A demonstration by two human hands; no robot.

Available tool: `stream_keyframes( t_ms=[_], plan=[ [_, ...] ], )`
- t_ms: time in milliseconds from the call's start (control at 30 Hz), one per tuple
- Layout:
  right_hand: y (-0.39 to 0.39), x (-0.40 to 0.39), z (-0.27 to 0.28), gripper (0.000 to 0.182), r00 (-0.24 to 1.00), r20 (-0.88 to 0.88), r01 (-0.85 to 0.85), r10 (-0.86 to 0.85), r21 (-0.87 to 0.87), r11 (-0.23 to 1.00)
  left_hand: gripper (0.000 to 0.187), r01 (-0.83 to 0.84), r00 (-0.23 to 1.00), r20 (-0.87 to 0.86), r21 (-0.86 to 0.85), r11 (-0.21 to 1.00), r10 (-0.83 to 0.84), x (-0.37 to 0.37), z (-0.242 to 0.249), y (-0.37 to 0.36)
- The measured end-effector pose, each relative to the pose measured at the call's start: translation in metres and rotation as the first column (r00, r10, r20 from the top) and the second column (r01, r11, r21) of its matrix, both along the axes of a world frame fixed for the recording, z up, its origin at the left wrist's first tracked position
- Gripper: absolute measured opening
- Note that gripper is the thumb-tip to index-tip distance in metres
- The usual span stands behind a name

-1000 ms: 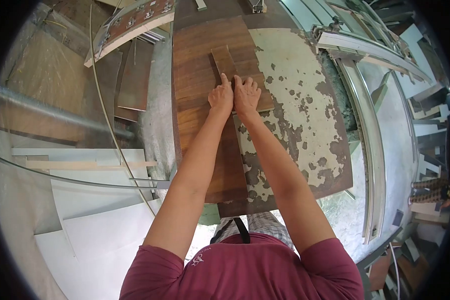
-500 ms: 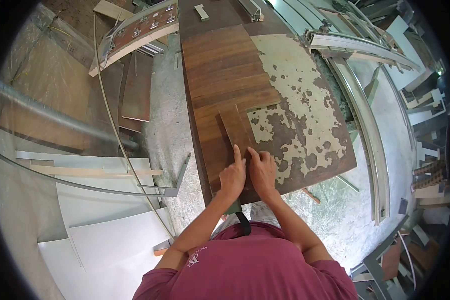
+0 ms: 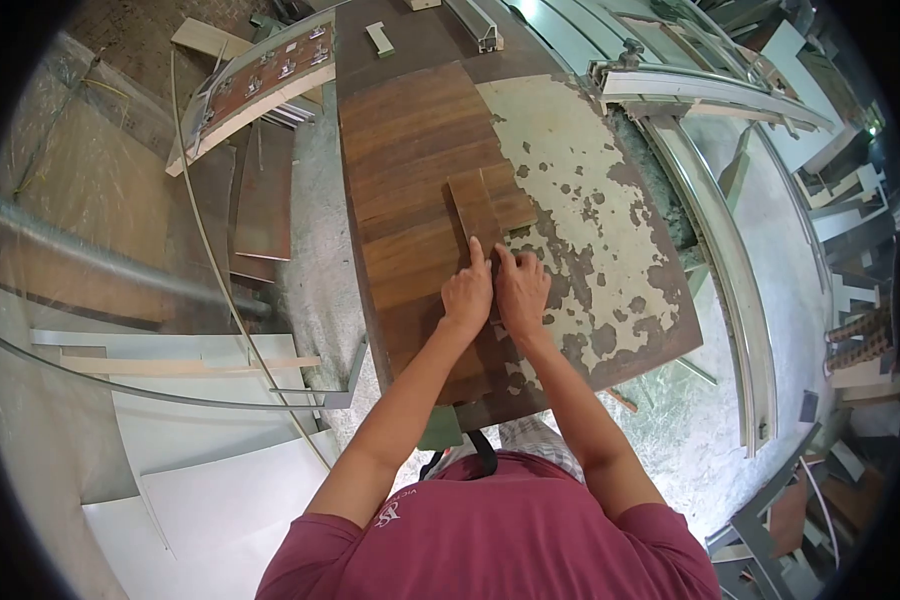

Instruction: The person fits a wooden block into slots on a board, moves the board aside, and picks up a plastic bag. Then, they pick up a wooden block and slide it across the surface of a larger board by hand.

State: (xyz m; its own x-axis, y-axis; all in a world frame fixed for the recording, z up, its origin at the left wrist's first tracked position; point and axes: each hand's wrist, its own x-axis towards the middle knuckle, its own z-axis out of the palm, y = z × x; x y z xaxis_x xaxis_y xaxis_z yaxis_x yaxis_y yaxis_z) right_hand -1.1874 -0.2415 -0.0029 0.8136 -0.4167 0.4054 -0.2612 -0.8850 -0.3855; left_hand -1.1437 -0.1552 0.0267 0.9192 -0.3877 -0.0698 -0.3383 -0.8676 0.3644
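Head view is showing a narrow wooden strip [image 3: 476, 208] near the centre of the frame, lying flat over brown wooden boards [image 3: 410, 180] on the desk [image 3: 540, 110]. The strip is looking thin, stiff and rather light; I am judging that it is not very fragile, but its smooth face is perhaps being a little slippery. Its two long edges are offering the best hold, with one hand at each side. The left hand [image 3: 467, 298] is resting at the left edge, its index finger pointing toward the top of the frame, and the right hand [image 3: 523, 287] is bending its fingers at the right edge. The strip is running between the hands, its far end reaching beyond them. Both hands are standing slightly apart; whether the grip is clamping the strip or only pressing, I cannot tell.
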Motion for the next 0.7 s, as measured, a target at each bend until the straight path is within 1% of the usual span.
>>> stream_keyframes(
  t_ms=[67,133,167,200,267,300,333,400,467,533,600,633,700],
  plan=[
    [-0.015,0.024,-0.002,0.035,1.0,-0.011,0.011,-0.011,-0.019,1.0,0.055,-0.022,1.0,-0.01,0.007,1.0,0.022,0.022,0.001,-0.019],
    [-0.028,0.05,-0.005,0.035,0.998,0.056,0.024,-0.022,-0.037,0.999,0.054,-0.046,0.999,-0.018,0.01,0.999,0.046,0.046,0.006,-0.036],
    [-0.035,0.062,0.0,0.034,0.998,-0.043,0.036,-0.037,-0.029,0.999,0.053,-0.055,0.998,-0.038,0.018,0.998,0.055,0.061,0.011,-0.043],
    [-0.041,0.075,0.0,0.034,0.998,-0.051,0.032,-0.033,-0.028,0.999,0.052,-0.064,0.996,-0.063,0.029,0.998,0.066,0.073,0.014,-0.049],
    [-0.05,0.1,-0.002,0.033,1.0,-0.005,0.014,-0.014,-0.092,0.996,0.05,-0.092,0.993,-0.068,0.02,0.996,0.093,0.095,0.014,-0.06],
    [-0.053,0.112,0.0,0.033,0.998,-0.061,0.009,-0.012,-0.05,0.999,0.05,-0.101,0.993,-0.058,0.011,0.995,0.101,0.108,0.013,-0.064],
    [-0.057,0.125,0.001,0.033,0.998,-0.068,-0.003,-0.001,-0.049,0.999,0.049,-0.111,0.993,-0.049,0.003,0.994,0.111,0.119,0.012,-0.069],
    [-0.063,0.151,-0.002,0.032,0.999,-0.023,0.025,-0.026,-0.051,0.998,0.049,-0.116,0.993,-0.031,-0.006,0.993,0.116,0.145,0.007,-0.076],
    [-0.068,0.167,-0.005,0.032,0.998,-0.055,0.013,-0.016,-0.043,0.999,0.049,-0.124,0.992,-0.019,-0.015,0.992,0.123,0.16,0.003,-0.081],
    [-0.071,0.182,-0.002,0.033,0.997,-0.071,0.005,-0.008,-0.034,0.999,0.049,-0.128,0.991,-0.042,0.032,0.991,0.129,0.172,0.01,-0.086],
    [-0.069,0.183,0.002,0.033,0.997,-0.075,0.004,-0.004,0.003,1.0,0.049,-0.132,0.99,-0.037,0.024,0.991,0.133,0.174,0.007,-0.086],
    [-0.069,0.18,0.008,0.033,0.992,-0.125,-0.008,0.013,0.043,0.999,0.049,-0.119,0.993,-0.023,0.009,0.993,0.119,0.173,0.005,-0.083],
    [-0.061,0.176,0.006,0.032,0.992,-0.128,0.001,0.006,0.054,0.999,0.048,-0.12,0.992,-0.024,0.029,0.992,0.121,0.171,0.003,-0.077]
  ],
)
